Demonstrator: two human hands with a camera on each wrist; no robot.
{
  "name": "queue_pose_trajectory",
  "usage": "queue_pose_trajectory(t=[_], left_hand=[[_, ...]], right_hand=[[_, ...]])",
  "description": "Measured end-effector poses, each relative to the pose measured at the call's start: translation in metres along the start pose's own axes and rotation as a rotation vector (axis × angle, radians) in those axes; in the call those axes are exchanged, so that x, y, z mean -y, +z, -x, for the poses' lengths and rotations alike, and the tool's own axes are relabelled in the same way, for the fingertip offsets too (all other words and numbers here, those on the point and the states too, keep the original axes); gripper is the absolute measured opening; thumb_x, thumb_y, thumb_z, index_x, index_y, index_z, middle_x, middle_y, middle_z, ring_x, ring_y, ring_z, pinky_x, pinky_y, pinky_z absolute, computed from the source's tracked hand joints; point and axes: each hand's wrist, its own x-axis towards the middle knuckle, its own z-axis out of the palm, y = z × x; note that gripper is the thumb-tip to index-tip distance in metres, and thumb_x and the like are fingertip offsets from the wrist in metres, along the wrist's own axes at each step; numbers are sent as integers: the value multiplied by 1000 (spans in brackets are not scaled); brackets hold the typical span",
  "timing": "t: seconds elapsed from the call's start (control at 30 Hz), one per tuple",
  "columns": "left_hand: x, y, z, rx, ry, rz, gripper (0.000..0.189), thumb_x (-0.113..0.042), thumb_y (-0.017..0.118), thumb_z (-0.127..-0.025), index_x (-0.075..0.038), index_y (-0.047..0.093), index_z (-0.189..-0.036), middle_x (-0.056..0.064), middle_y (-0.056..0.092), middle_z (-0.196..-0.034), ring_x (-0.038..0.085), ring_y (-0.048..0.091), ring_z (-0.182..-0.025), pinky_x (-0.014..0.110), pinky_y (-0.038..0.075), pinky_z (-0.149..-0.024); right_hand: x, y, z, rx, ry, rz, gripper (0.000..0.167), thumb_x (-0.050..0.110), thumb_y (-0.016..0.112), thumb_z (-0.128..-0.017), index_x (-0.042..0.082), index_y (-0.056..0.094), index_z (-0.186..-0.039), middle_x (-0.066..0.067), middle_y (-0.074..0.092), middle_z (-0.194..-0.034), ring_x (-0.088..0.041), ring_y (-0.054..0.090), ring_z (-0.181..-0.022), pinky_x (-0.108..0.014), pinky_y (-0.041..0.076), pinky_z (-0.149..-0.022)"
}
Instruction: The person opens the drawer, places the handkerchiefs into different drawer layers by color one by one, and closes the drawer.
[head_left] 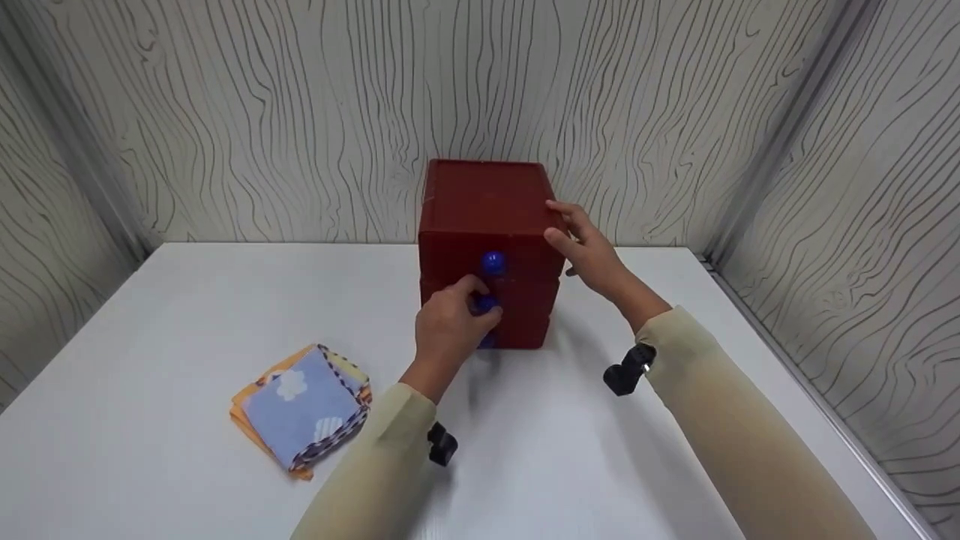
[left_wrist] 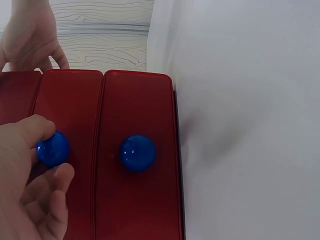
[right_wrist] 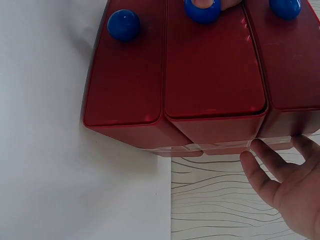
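A dark red three-drawer box [head_left: 487, 199] stands at the back of the white table, with a round blue knob on each drawer front. My left hand [head_left: 450, 319] pinches the middle knob [left_wrist: 52, 149] between thumb and fingers. In the right wrist view the middle drawer [right_wrist: 215, 75] stands slightly forward of its neighbours. The top knob [head_left: 493, 262] and the bottom knob [left_wrist: 137, 153] are untouched. My right hand [head_left: 596, 255] rests against the box's right side near the upper front edge, fingers spread and fairly straight.
Left of the box, a folded blue cloth [head_left: 300, 409] with cloud patterns and orange edges lies on the table [head_left: 187, 322]. Wood-grain-patterned panels [head_left: 300, 112] enclose the back and both sides. A small black device [head_left: 630, 369] is strapped at the right wrist.
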Motion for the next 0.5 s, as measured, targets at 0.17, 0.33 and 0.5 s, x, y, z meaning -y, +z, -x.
queue_pose_trajectory(t=[0.17,0.33,0.5], left_hand=[[-1,1,3,-7,-6,8,24,-35,75,-81,-23,64,-99,-2,73,-87,12,64,-73,31,57,-72],[-2,0,8,-25,13,8,24,-35,75,-82,-22,65,-99,-2,73,-86,13,67,-76,32,58,-74],[-2,-3,15,-35,47,0,24,-35,75,-81,-22,66,-99,-2,73,-85,11,65,-73,30,57,-74]], right_hand=[[-1,0,-1,9,-1,-14,56,28,41,-101,15,22,-152,-18,27,-155,-39,41,-134,-57,48,-84],[0,1,1,3,4,-14,56,30,41,-101,16,21,-152,-18,28,-155,-41,41,-133,-61,47,-86],[1,1,2,-8,-1,-6,56,28,41,-101,14,22,-151,-19,31,-153,-41,43,-132,-60,48,-85]])
